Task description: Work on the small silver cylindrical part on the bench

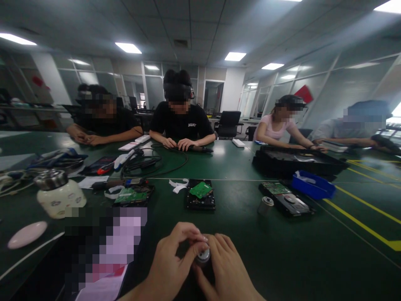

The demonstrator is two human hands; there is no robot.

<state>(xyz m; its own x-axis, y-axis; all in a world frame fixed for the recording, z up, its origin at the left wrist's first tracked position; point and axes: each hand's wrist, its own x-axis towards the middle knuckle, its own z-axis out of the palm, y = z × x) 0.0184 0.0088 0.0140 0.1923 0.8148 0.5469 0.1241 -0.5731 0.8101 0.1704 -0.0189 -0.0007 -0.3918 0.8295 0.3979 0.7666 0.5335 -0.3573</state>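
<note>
Silver canister [204, 256], six o'clock: the right hand [231, 261] curls its fingers round it, the left hand [171, 255] pinches at the top, on what is hidden. Handling looks unfinished; at twelve, one green board [201, 190] seems already detached.

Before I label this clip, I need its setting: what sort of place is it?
Probably an office used as a workshop: circuit boards lie on a big green table, and a black office chair stands behind it.

Handwork at a green counter [300, 259]
Left hand [173, 257] touches the top of a metal cylinder [203, 256]; right hand [228, 261] curls round it; three hard drives [200, 204] lie beyond.
</note>
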